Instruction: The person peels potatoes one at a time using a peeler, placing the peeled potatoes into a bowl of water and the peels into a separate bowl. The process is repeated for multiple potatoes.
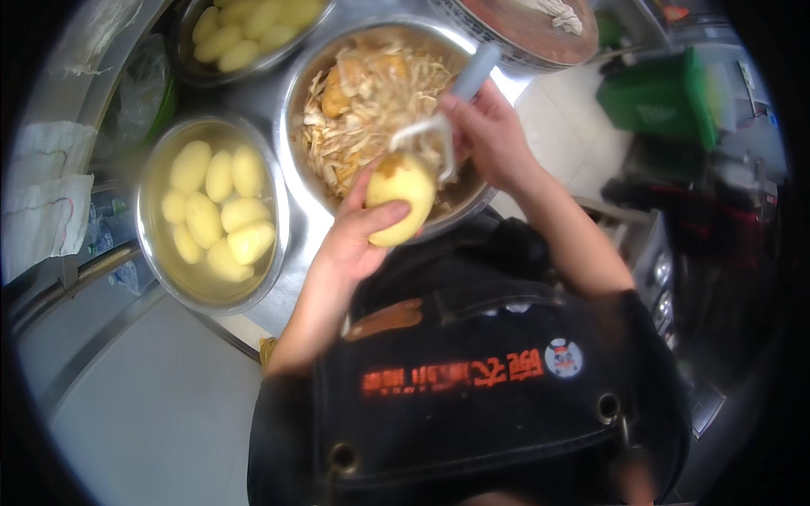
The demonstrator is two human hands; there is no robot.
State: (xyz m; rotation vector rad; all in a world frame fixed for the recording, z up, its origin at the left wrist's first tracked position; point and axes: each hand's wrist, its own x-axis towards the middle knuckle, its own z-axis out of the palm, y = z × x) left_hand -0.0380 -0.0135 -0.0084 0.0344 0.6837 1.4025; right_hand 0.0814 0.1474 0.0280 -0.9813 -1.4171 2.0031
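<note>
My left hand holds a mostly peeled yellow potato with a brown patch at its upper end. In my right hand is a vegetable peeler with a grey handle and a white head, blurred, just above and to the right of the potato. Both hands are over the near side of a steel bowl filled with peelings. Unpeeled potatoes lie among these peelings. To the left, peeled potatoes sit in liquid in a second steel bowl.
Another steel bowl of peeled potatoes stands at the upper left. A round, reddish-topped container with a crumpled cloth is at the upper right. Beyond the metal table stands a green bin.
</note>
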